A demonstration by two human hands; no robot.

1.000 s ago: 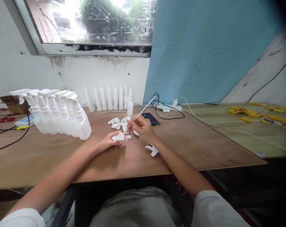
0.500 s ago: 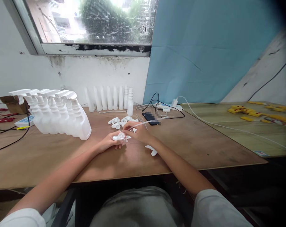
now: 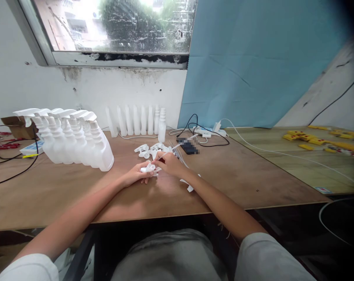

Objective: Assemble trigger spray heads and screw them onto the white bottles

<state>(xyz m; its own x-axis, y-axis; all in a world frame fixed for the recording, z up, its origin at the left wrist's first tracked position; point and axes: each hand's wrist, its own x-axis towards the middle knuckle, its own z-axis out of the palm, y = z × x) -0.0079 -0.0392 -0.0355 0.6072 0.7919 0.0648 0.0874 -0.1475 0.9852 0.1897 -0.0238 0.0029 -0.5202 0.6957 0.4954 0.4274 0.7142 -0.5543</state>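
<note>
My left hand (image 3: 135,174) is closed around a white trigger spray head (image 3: 148,168), held just above the brown tabletop. Close beside it, my right hand (image 3: 170,164) pinches a thin white dip tube (image 3: 176,147), whose far end slants up to the right toward the phone. The tube's near end meets my fingertips by the spray head; whether it sits inside the head I cannot tell. Behind my hands lies a cluster of loose white spray heads (image 3: 143,148). Near my right forearm are small white curved parts (image 3: 189,187), partly covered by the arm.
White spray bottles (image 3: 102,154) with heads stand in a row at left. Several bare white bottles (image 3: 161,127) line the wall. A dark phone (image 3: 189,147), cables and a power strip (image 3: 213,132) lie at the back. Yellow parts (image 3: 299,136) rest on the right-hand table.
The dip tube in my right hand has tilted more steeply, and less of it reaches out to the right. My left hand still holds the spray head, turned slightly.
</note>
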